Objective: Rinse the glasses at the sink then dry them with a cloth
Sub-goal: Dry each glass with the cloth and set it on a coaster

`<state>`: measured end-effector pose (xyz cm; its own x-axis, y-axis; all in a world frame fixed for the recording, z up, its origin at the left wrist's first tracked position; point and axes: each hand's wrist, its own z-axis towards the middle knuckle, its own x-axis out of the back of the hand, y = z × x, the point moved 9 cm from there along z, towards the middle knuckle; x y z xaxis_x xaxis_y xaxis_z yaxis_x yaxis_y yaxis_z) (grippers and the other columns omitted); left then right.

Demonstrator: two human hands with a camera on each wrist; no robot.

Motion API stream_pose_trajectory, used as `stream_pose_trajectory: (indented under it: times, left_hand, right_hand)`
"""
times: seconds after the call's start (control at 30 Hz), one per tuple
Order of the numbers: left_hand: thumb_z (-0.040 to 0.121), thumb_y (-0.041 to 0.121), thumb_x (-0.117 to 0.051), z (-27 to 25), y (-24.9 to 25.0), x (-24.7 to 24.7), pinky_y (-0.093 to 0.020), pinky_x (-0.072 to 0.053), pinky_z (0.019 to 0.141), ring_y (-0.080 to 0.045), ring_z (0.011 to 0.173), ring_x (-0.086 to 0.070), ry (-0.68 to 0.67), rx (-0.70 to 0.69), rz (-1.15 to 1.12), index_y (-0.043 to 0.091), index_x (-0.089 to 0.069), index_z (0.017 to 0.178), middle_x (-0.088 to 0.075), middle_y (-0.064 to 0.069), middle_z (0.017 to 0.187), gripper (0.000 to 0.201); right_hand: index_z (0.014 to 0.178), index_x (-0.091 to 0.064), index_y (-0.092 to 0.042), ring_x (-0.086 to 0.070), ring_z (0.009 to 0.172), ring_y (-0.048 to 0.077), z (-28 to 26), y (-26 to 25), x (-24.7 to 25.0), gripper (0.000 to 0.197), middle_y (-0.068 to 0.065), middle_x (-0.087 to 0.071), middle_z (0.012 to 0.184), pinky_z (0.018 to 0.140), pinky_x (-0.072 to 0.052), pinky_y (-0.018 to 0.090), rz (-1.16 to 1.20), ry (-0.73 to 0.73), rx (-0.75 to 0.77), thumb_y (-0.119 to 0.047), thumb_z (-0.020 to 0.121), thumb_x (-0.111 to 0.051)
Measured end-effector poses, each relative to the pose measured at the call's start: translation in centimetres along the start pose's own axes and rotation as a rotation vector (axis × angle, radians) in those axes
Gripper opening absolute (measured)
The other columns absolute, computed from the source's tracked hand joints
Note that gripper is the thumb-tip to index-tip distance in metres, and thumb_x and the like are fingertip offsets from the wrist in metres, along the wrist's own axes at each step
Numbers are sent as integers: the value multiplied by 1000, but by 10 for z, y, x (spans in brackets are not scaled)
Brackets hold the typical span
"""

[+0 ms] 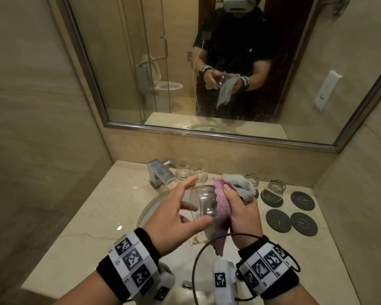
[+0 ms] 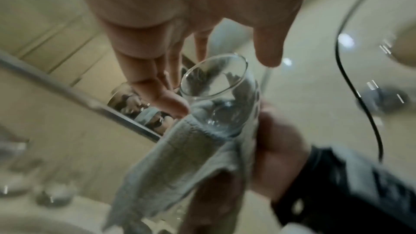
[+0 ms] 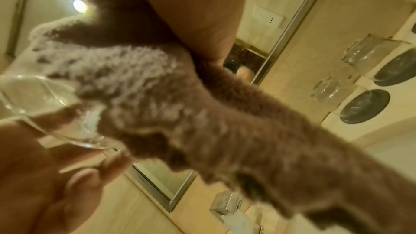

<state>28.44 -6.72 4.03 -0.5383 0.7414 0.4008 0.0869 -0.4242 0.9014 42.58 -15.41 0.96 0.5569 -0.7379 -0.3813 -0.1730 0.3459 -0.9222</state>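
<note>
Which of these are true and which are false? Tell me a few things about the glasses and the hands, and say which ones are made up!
1. The right hand grips a cloth wrapped around a glass. True.
2. The left hand is a tight fist. False: its fingers are spread open beside the glass.
3. Two glasses stand upright by the tap. True.
4. Every coaster has a glass on it. False: three coasters are bare, and upside-down glasses sit further back.
5. The held glass stands upright on the counter. False: it is held on its side above the sink.
</note>
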Motion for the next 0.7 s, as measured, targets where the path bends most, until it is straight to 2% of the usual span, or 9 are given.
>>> stream_pose_trajectory:
  times: [0.07,0.13,0.23,0.3,0.4,0.47,0.57,0.63,0.7]
  left_hand:
    - [67,63,-67,3,-13,-1,-33,-59,66,-15,86,-69,24,160,-189,39,-38,136,-52,12,124,78]
    - [73,59,-71,5,-14,-3,-40,-60,70,-20,83,-70,18,184,-173,28,-46,130,-56,5,119,69]
    - [79,48,-71,3,13,-2,-17,-51,84,-1,103,-59,-2,-121,218,35,-40,137,-48,15,134,67]
    - [79,47,-69,0,24,-6,-8,-43,87,6,115,-50,-25,-265,324,40,-35,141,-40,20,143,71]
    - [71,56,-68,4,8,0,-19,-53,74,3,106,-58,47,-45,-2,49,-32,140,-43,27,135,78]
    - [68,66,-63,7,-7,1,-25,-56,65,-7,93,-67,89,142,-205,40,-40,139,-53,16,124,79]
    - [76,66,-64,13,-15,-2,-32,-58,63,-16,83,-70,46,222,-178,24,-57,121,-61,4,112,62]
    - [75,63,-68,13,-4,-1,-28,-57,70,-12,91,-68,10,78,-46,33,-56,119,-60,10,116,55]
    - [75,56,-69,9,22,0,-16,-50,83,-2,105,-59,-12,-203,227,41,-49,124,-53,19,125,55]
  right_hand:
    - [104,-66,-4,-68,97,32,0,-1,1,33,17,-71,101,86,-55,41,-22,10,33,-20,75,-70]
    - [102,-67,-7,-69,96,30,0,0,2,31,15,-72,99,86,-54,42,-34,14,33,-23,76,-67]
    - [99,-67,-3,-70,87,30,2,2,5,22,16,-72,93,76,-57,39,2,9,-14,-18,82,-67]
    - [93,-68,-4,-69,82,33,3,4,6,14,17,-72,87,73,-57,41,30,14,-35,-15,85,-66]
    - [102,-66,0,-68,95,35,2,-2,6,40,21,-70,100,87,-55,47,-15,24,28,-28,75,-70]
    - [104,-66,-1,-68,97,32,0,-4,4,46,18,-71,101,90,-54,47,-46,10,67,-33,71,-71]
    - [102,-68,-5,-68,97,31,0,-1,5,48,15,-72,99,90,-53,51,-69,1,77,-37,67,-73]
    - [102,-67,-3,-69,95,32,1,0,7,52,16,-72,98,89,-54,51,-75,7,67,-40,65,-72]
    - [100,-68,-4,-69,93,30,2,-1,10,47,15,-72,96,86,-55,47,-70,12,64,-37,68,-71]
